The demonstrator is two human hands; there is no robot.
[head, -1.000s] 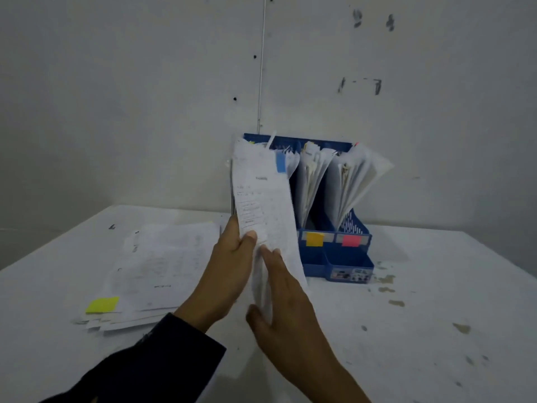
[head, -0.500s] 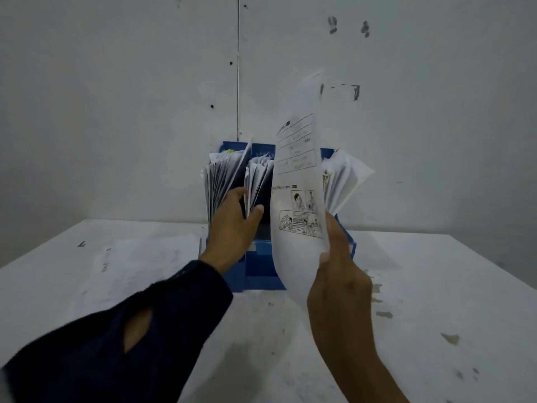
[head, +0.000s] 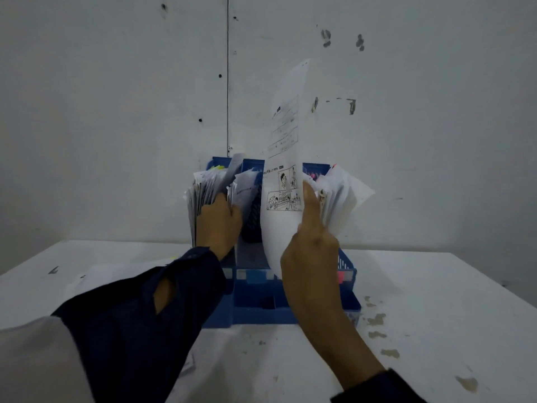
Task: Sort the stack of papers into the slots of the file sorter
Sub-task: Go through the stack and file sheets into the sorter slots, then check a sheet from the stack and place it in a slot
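Note:
A blue file sorter [head: 255,298] stands on the white table against the wall, its slots stuffed with white papers. My right hand [head: 311,257] holds one printed sheet [head: 286,158] upright in front of the middle slots; the sheet carries a cartoon drawing and curves at the top. My left hand [head: 219,221] reaches into the left side of the sorter, its fingers in among the papers [head: 203,190] of the left slot. The stack of loose papers [head: 116,271] lies on the table to the left, mostly hidden by my dark sleeve.
The grey wall rises right behind the sorter. Colored tabs [head: 255,276] mark the sorter's front rail, with a small front tray below. Stains [head: 377,318] dot the table to the right of the sorter.
My left hand let go of the sheet and moved into the left slot's papers. My right hand raised the sheet upright before the sorter. The view came closer to the sorter.

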